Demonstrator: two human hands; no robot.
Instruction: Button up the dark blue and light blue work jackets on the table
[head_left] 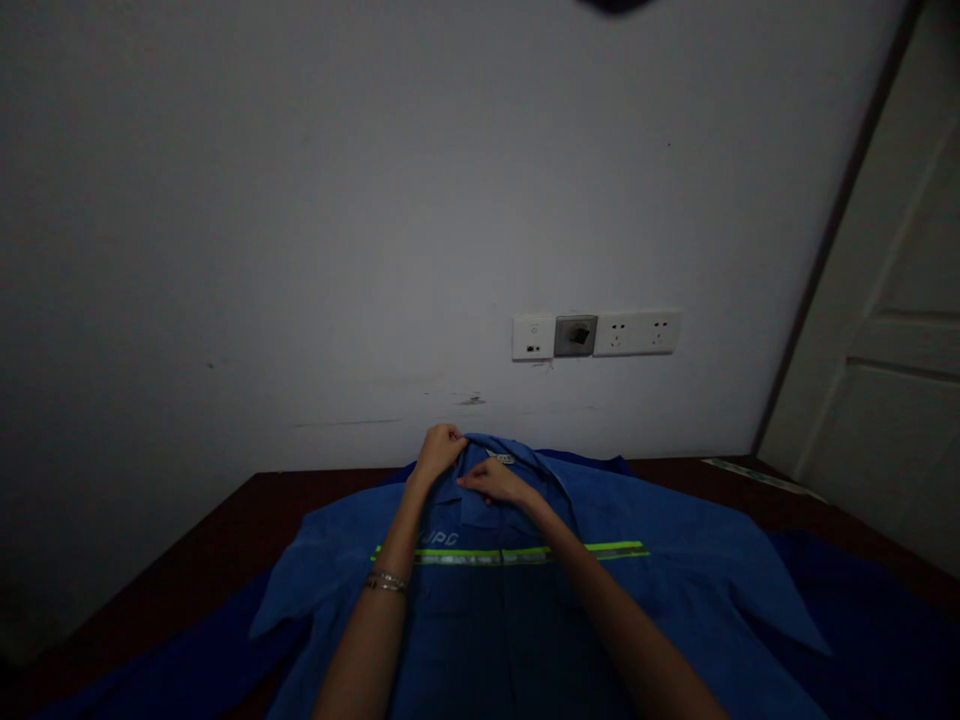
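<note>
A blue short-sleeved work shirt [675, 520] lies spread out, front up, with a yellow-green reflective stripe [615, 549] across the chest and pale lettering above it. My left hand [442, 450] pinches the shirt's collar at its left upper edge, close to the wall. Lower and to the right, my right hand [491, 481] has its thumb and fingers pinched on the collar's front edge. A white label [501, 458] shows inside the neck. A bracelet [386, 582] circles my left wrist. My forearms hide part of the shirt front.
Darker blue cloth [862, 600] lies under the shirt on a dark red tabletop [300, 490]. The wall behind carries several sockets and switches [636, 333]. A flat strip [765, 477] lies at the back right, near a pale door [892, 420].
</note>
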